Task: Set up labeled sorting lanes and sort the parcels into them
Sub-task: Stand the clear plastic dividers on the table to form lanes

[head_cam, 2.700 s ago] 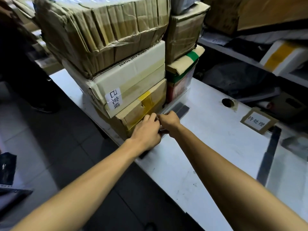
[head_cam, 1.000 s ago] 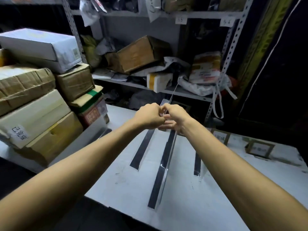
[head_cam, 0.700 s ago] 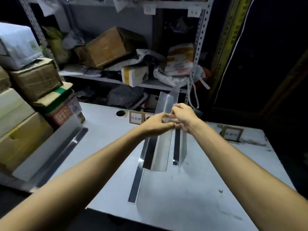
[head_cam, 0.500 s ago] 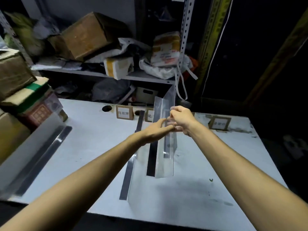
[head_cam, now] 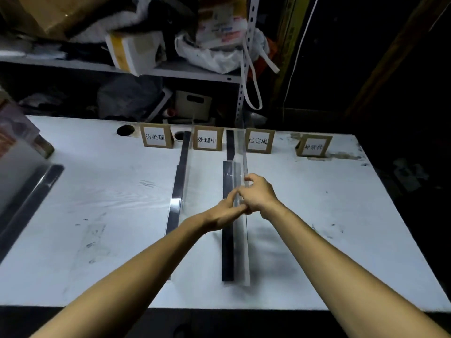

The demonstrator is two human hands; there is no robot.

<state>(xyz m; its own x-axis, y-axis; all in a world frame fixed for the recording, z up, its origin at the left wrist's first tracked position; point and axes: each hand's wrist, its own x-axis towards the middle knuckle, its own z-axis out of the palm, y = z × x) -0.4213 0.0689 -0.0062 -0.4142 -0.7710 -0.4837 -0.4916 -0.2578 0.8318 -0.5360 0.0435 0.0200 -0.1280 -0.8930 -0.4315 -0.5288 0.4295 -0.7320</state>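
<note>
We see a scuffed white tabletop [head_cam: 109, 203] with four cardboard labels [head_cam: 207, 139] standing in a row along its far edge. A left divider [head_cam: 179, 181] and a middle divider [head_cam: 228, 252], clear with black strips, run from the labels toward us. A third divider [head_cam: 29, 189] lies slanted at the left edge.

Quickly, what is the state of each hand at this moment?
Left hand: fingers on the clear divider; a grip cannot be told.
Right hand: closed, pinching the clear divider.
</note>
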